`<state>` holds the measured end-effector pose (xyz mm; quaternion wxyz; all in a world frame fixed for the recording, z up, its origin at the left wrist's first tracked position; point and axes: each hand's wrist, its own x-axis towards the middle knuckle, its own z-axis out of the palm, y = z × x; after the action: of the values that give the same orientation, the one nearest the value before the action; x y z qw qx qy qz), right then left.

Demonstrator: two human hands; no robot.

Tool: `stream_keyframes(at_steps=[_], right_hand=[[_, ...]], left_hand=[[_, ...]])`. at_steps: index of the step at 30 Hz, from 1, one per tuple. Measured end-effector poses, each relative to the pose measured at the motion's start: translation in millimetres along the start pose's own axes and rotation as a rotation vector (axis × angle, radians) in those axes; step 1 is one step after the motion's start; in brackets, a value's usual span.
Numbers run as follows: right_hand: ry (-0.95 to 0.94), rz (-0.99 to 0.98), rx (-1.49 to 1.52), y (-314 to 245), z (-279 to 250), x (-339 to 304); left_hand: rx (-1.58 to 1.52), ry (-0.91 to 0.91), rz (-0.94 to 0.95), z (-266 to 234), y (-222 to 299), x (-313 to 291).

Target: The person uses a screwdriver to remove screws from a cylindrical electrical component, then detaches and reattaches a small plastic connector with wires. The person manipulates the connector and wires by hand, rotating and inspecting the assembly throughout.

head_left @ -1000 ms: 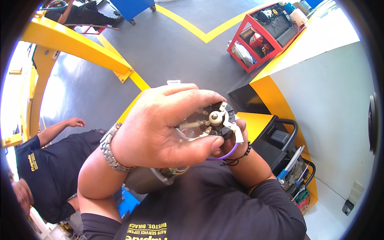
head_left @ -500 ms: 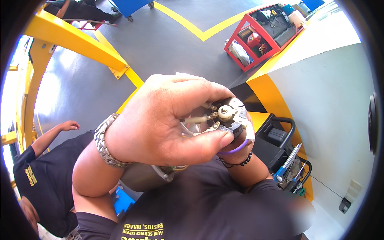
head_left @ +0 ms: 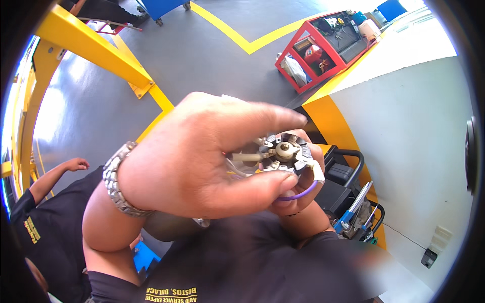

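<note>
Grey floor (head_left: 202,60) lies beyond as I watch the right hand (head_left: 307,201) grip the switch (head_left: 285,149) before the chest (head_left: 227,257), seemingly to turn its wired face upward, while the left hand (head_left: 197,156) spreads wide, thumb (head_left: 252,193) at its near edge.

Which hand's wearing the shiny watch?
The left hand, with the silver watch around its wrist. The right hand, behind the round part, shows no watch.

Head-worn fisheye, single view, facing down, left grip (head_left: 202,156) very near, floor (head_left: 212,60) farther off
</note>
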<state>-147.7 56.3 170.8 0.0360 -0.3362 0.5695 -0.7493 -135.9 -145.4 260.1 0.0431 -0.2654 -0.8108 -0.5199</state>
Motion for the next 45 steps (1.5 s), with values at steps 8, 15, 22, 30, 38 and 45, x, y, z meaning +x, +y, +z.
stream_keyframes(at_steps=[8, 15, 22, 30, 38, 45], right_hand=[[0.032, 0.077, -0.13, -7.8, 0.8, -11.7], [-0.008, 0.05, -0.177, -8.0, -2.2, -14.2], [-0.043, 0.052, -0.202, -8.4, -6.9, -15.9], [-0.094, 0.04, -0.175, -2.8, -5.6, -16.0], [-0.163, 0.004, 0.319, 9.4, -6.8, 3.4], [-0.366, 0.077, 0.235, 3.7, -32.3, 13.8]], left_hand=[[-0.112, 0.001, 0.024, 0.6, 9.3, -3.6], [-0.005, 0.014, 0.078, 2.0, 11.0, -2.0], [0.03, 0.021, 0.054, 3.0, 13.6, -1.3], [0.068, 0.066, 0.046, 5.2, 18.6, -2.1], [0.037, 0.123, -0.023, 8.6, 25.1, -4.0], [0.138, 0.043, 0.001, 7.1, 30.8, -1.7]])
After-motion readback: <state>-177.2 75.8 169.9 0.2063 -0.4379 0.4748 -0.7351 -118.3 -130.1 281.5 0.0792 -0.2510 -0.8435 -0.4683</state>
